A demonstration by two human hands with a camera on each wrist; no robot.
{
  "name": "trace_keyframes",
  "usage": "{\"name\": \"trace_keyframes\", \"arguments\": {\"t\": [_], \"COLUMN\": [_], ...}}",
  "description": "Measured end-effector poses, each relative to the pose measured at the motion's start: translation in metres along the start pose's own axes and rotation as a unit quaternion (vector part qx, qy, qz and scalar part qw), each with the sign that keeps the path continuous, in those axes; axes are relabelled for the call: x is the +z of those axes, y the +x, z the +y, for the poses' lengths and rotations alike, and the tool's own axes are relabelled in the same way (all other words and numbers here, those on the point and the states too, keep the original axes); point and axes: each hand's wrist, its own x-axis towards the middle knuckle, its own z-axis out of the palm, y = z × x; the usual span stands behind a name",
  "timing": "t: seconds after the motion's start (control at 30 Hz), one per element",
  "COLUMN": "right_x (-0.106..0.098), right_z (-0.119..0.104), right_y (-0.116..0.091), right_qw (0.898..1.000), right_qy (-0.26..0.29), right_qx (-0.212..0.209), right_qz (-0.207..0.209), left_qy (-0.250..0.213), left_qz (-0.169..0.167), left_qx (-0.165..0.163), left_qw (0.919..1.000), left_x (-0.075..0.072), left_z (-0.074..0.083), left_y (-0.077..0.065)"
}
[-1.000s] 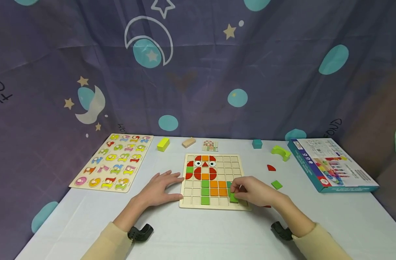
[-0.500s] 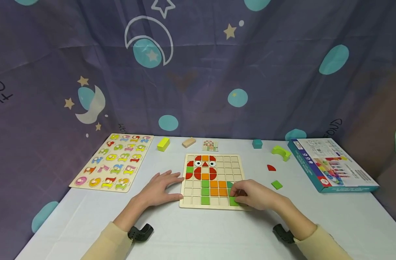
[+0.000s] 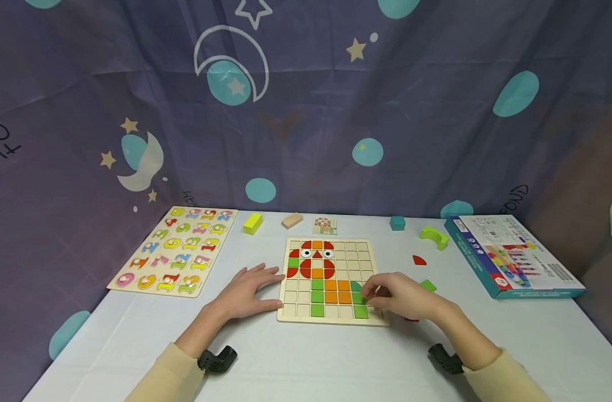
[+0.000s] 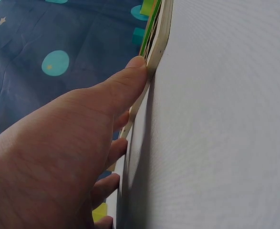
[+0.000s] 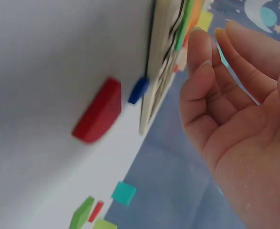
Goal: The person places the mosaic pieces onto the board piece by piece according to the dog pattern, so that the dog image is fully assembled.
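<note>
A wooden grid board (image 3: 353, 262) lies on the white table, with red, orange and green tiles set in its squares. My left hand (image 3: 245, 291) rests at the board's left edge, fingers spread; in the left wrist view its thumb (image 4: 125, 88) touches the board's side. Over the lower right of the board is my right hand (image 3: 401, 296), with fingers loosely bent. Thumb and fingers stand apart with nothing between them in the right wrist view. Left of these fingertips, a green square tile (image 3: 360, 311) lies in the bottom row below another green tile (image 3: 357, 297).
Right of the board lie a red quarter-round piece (image 3: 419, 260) and a green tile (image 3: 428, 285). A small blue piece (image 5: 139, 90) sits by the board's edge. A number puzzle (image 3: 175, 251) stands left, a boxed set (image 3: 517, 257) right, a pattern card (image 3: 325, 225) behind.
My right hand has let go of the green tile, which now lies flat in the bottom row. Its fingers have drawn a little to the right. The left hand has stayed put.
</note>
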Motion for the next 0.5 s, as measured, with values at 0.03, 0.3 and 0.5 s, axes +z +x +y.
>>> {"name": "trace_keyframes", "arguments": {"t": [0.03, 0.3, 0.5], "right_x": [-0.002, -0.023, -0.037], "right_z": [0.000, 0.010, 0.019], "right_y": [-0.001, -0.009, -0.014], "right_qw": [1.000, 0.999, 0.997], "right_qy": [0.002, 0.002, 0.004], "right_qx": [-0.003, 0.016, 0.037], "right_qz": [0.003, 0.035, 0.064], "left_qy": [0.000, -0.003, 0.000], "left_qz": [0.000, 0.000, 0.000], "left_qx": [0.000, -0.001, -0.001], "left_qw": [1.0000, 1.0000, 1.0000], "left_x": [0.000, -0.001, -0.001], "left_z": [0.000, 0.001, 0.001], "left_y": [0.000, 0.000, -0.001]}}
